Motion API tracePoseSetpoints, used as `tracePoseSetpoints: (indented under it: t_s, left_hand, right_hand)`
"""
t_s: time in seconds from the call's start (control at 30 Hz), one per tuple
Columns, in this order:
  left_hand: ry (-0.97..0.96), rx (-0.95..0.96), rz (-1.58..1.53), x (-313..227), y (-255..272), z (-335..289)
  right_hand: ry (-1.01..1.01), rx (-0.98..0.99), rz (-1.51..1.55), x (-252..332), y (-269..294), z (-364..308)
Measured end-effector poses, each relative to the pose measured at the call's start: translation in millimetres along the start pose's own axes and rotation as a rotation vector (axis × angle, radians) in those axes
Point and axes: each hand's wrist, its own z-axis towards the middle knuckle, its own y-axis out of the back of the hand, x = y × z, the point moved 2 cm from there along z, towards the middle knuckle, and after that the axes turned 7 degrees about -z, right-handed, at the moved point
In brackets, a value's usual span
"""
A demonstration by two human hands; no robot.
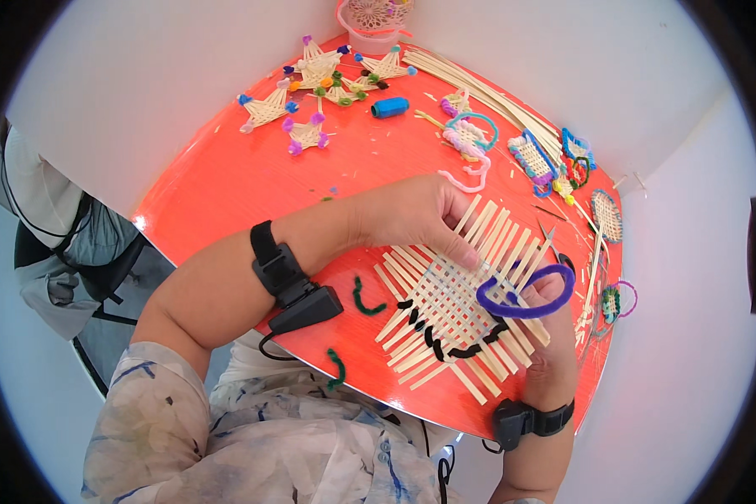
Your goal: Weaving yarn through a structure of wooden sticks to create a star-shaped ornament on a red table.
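Observation:
A square mat (445, 294) woven from pale flat strips, its loose ends sticking out on all sides, is tilted between my hands over the near part of the table. Black fuzzy pipe cleaner (470, 351) winds along its lower edges. My left hand (435, 220) is closed on the upper edge, thumb on top and fingers partly hidden. At the right edge my right hand (548, 304) is closed round the strips, partly hidden behind them. A purple pipe cleaner (525, 312) curls in a loop over the mat's right side and crosses that hand; whether its fingers also pinch it, I cannot tell.
Two short dark green pipe cleaner pieces (366, 298) lie left of the mat. Star-shaped woven pieces (315, 67), a blue spool (390, 107), small trimmed weavings (531, 158) and long strips (479, 84) lie farther back. Scissors (554, 244) lie right; a pink basket (378, 21) stands at the far corner.

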Motion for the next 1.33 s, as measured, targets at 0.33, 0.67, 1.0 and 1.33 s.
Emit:
tracePoseSetpoints:
  t_s: [0.33, 0.67, 1.0, 1.33]
  left_hand:
    - [0.087, 0.079, 0.102, -1, -12, -5]
    - [0.121, 0.115, 0.177, -5, -9, -8]
    - [0.025, -0.068, 0.171, -11, 12, -8]
    - [0.077, 0.028, 0.276, -14, 7, -9]
  right_hand:
    - [-0.193, -0.228, 0.257, -10, -7, 13]
    - [0.028, -0.494, -0.262, -9, 15, 16]
    - [0.486, -0.276, -0.510, 33, -13, 0]
    - [0.539, -0.267, -0.862, 28, 2, -6]
